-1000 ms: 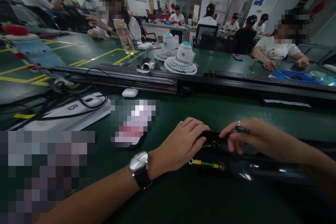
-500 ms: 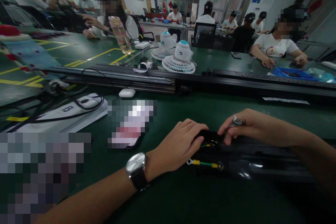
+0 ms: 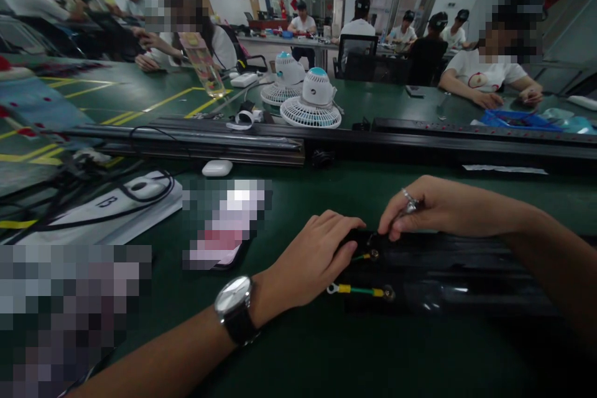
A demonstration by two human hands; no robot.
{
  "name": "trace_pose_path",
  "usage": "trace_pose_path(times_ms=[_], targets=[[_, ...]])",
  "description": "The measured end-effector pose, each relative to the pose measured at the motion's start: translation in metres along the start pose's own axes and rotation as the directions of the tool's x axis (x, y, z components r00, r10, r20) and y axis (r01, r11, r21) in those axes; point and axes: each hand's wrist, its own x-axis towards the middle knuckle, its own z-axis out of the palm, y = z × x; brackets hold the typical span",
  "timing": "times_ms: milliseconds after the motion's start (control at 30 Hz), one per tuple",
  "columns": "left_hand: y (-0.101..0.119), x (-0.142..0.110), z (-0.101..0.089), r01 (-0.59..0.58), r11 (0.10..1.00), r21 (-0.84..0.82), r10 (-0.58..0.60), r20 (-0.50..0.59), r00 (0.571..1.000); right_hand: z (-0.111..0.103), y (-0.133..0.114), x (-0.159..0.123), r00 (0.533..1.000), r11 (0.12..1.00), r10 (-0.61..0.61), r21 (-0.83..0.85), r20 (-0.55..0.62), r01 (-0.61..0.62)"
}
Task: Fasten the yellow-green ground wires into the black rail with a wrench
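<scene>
Black glossy bars (image 3: 448, 295) lie side by side at the lower right. Two short green-and-yellow wires run from their left ends: the near wire (image 3: 362, 290) has a loose ring terminal, and the far wire (image 3: 366, 256) disappears under my left thumb. With a watch on its wrist, my left hand (image 3: 314, 258) curls its fingers over the far bar's end, thumb toward the wire. Just above that end, my right hand (image 3: 410, 208), wearing a ring, has thumb and fingers pinched together. A tiny shiny piece shows by its fingertips; what they hold is too dark to name.
Left of my hands lie a phone (image 3: 226, 224), a white earphone case (image 3: 217, 168) and tangled black cables on a white sheet. Long dark rails (image 3: 420, 146) cross the table beyond. Behind them stand two white fans (image 3: 311, 102) and a bottle (image 3: 204, 65). Co-workers sit across the table.
My right hand has lifted slightly up and left from the bar's end, uncovering the far wire's bolted terminal. My left hand stays at the bar's end. The view has shifted a little.
</scene>
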Motion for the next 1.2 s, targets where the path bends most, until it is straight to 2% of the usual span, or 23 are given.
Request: trace_pose_path(times_ms=[67, 167, 267, 433, 567, 667, 1200], targets=[[0.0, 0.0, 0.0, -0.009, 1.0, -0.007, 0.009, -0.004, 1.0, 0.004, -0.001, 0.001, 0.986, 1.0, 0.014, 0.01, -0.165, -0.013], [0.0, -0.001, 0.0, -0.008, 1.0, -0.021, 0.007, -0.015, 1.0, 0.016, -0.004, 0.001, 0.922, 0.999, 0.046, 0.001, -0.384, -0.05], [0.001, -0.002, -0.001, 0.002, 1.0, -0.025, -0.003, -0.045, 0.999, 0.032, -0.005, -0.005, 0.887, 0.997, 0.021, -0.058, -0.462, -0.054], [0.001, -0.001, 0.0, -0.01, 1.0, -0.002, 0.01, -0.033, 0.999, 0.051, 0.002, -0.015, 0.886, 0.979, -0.117, -0.2, -0.449, 0.028], [0.001, 0.0, 0.0, -0.013, 1.0, -0.006, 0.013, -0.003, 1.0, 0.055, 0.008, -0.015, 0.867, 0.961, -0.193, -0.266, -0.46, 0.073], [0.001, 0.0, 0.0, -0.012, 1.0, -0.016, 0.012, 0.006, 1.0, 0.055, 0.012, -0.014, 0.87, 0.943, -0.247, -0.312, -0.428, 0.115], [0.003, 0.001, 0.0, -0.031, 1.0, -0.004, 0.031, -0.019, 0.999, 0.053, 0.014, -0.018, 0.898, 0.923, -0.288, -0.346, -0.333, 0.168]])
